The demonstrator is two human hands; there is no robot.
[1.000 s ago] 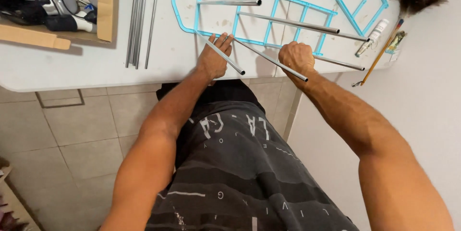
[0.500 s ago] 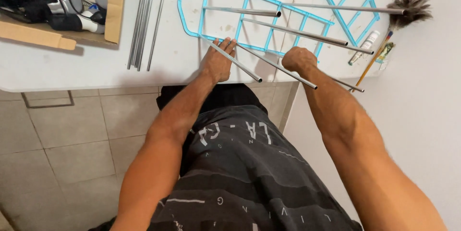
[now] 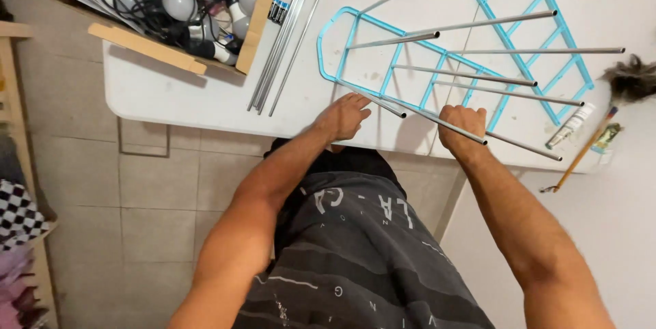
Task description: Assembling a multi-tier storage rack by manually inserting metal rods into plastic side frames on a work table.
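A light blue metal rack frame [image 3: 383,73] lies on the white table [image 3: 184,93], with several silver rods [image 3: 492,23] sticking out of it toward the right. My left hand [image 3: 342,116] rests with fingers spread on the frame's near edge, by a short rod end. My right hand [image 3: 463,125] is closed around the nearest silver rod [image 3: 519,143] at the table's front edge. A second blue frame [image 3: 540,1] lies further back on the right.
A bundle of loose silver rods [image 3: 287,35] lies left of the frame. A cardboard box [image 3: 184,8] of bulbs and cables sits at the table's left end. A feather duster [image 3: 618,97] and a small tube [image 3: 570,126] lie at the right. Tiled floor below.
The view has shifted and zoomed. My left hand has opened flat onto the frame's edge. My right hand still grips the near rod.
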